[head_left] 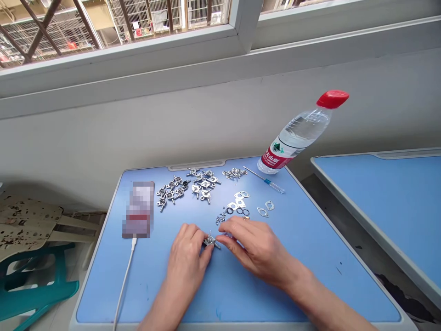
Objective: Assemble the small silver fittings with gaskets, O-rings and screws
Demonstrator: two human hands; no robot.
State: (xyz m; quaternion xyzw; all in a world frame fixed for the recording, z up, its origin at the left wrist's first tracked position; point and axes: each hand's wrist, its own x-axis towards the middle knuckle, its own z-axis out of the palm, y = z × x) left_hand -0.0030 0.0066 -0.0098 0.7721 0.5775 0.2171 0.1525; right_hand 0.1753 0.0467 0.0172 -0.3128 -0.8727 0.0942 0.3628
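Between the thumb and fingers of my left hand point(188, 250) is a small metal valve-like part point(209, 240), held low over the blue table; a thin pin stands up from it and a stub points right. My right hand point(253, 243) is just right of that part, its thumb and index fingertips drawn close together in a pinch. Anything between them is too small to make out. Right behind those fingertips lies a small pile of screws point(220, 218). Black rubber rings point(245, 212) and flat metal gaskets point(240, 202) lie beyond my right hand.
Several metal bodies point(170, 195) and assembled-looking parts point(206, 184) are grouped at the back. Near them are small metal pieces point(234, 173), a screwdriver point(268, 181) and a water bottle point(292, 138). A phone point(138, 209) with a white cable point(124, 280) lies left.
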